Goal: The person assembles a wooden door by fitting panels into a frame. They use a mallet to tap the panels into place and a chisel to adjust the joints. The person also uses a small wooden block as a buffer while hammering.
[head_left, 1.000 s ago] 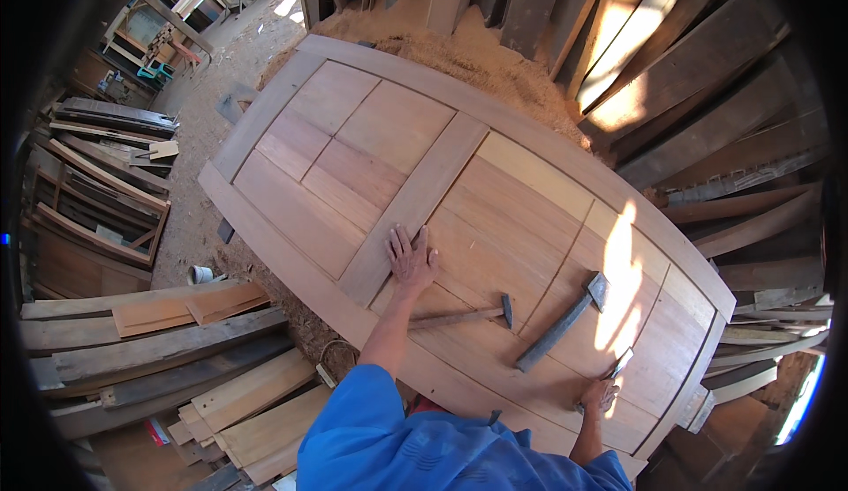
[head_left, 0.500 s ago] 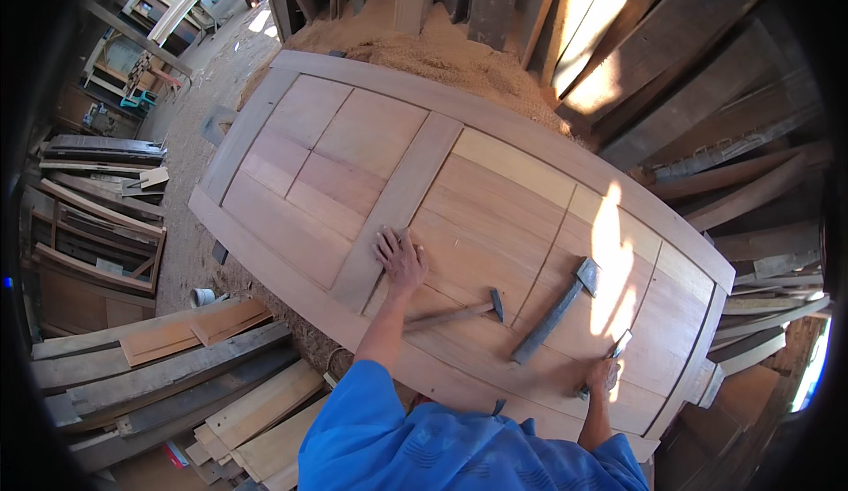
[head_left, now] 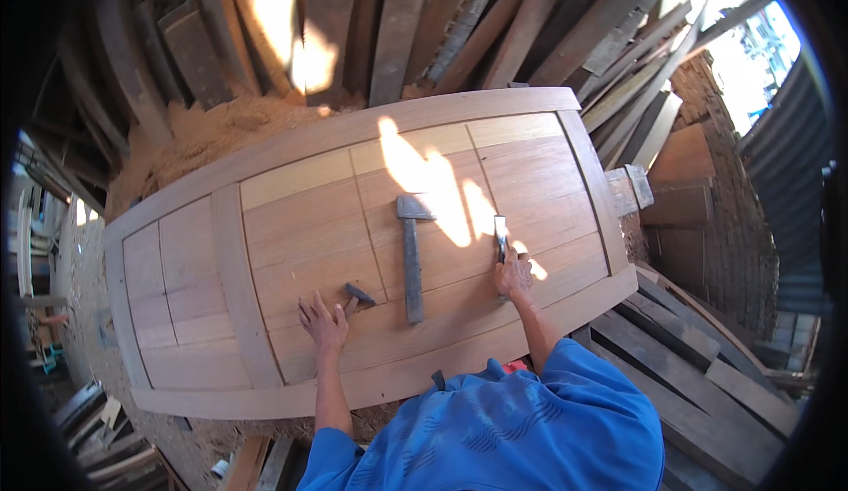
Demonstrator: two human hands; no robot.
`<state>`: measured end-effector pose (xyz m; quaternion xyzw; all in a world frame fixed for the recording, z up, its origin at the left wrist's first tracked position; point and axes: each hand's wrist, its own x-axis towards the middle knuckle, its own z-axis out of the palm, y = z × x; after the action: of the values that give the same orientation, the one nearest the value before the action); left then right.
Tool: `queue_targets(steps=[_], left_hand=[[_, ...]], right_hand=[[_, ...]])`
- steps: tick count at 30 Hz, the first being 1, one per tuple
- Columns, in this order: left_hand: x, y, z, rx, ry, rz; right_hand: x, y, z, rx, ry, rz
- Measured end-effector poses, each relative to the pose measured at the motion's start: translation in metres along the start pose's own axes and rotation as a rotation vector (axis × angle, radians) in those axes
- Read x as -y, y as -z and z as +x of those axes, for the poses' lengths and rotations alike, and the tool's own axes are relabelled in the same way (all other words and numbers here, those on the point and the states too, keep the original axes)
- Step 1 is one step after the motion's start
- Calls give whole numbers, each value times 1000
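Observation:
A panelled wooden door (head_left: 231, 270) lies flat in front of me. My left hand (head_left: 325, 325) rests on it with fingers spread, holding nothing. Right beside those fingers is a small hammer (head_left: 359, 295), its handle partly hidden by the hand. In the middle of the panel lies a larger hammer (head_left: 412, 266) with a thick dark handle and blocky head, touched by neither hand. My right hand (head_left: 514, 276) is closed around what looks like a chisel (head_left: 501, 230), its bright flat blade pointing away from me just above or on the door; the frames do not settle which.
Tall boards (head_left: 402, 36) lean beyond the door's far edge, with a sawdust heap (head_left: 190, 142) at their foot. Stacked planks (head_left: 698, 385) lie at the near right. A wood block (head_left: 629, 189) juts out at the door's right end. Sunlight patches cross the panels.
My view has swung toward the door's right end. The left hand has come off the door's cross rail onto the panel by the small hammer. The right hand still grips the chisel.

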<state>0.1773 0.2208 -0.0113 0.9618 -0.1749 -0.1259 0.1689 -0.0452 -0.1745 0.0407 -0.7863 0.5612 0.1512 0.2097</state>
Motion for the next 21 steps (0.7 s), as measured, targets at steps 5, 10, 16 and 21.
queue_targets(steps=[5,10,16,21], left_hand=[[-134,-8,7,-56,-201,-6],[-280,-35,14,-37,-631,21],[-407,-124,16,164,-609,157],[-496,-234,32,271,-692,288]], right_hand=[[-54,-12,2,-140,152,228],[-115,9,20,-164,118,385],[-258,68,90,-466,12,475],[-485,110,116,-808,-426,479]])
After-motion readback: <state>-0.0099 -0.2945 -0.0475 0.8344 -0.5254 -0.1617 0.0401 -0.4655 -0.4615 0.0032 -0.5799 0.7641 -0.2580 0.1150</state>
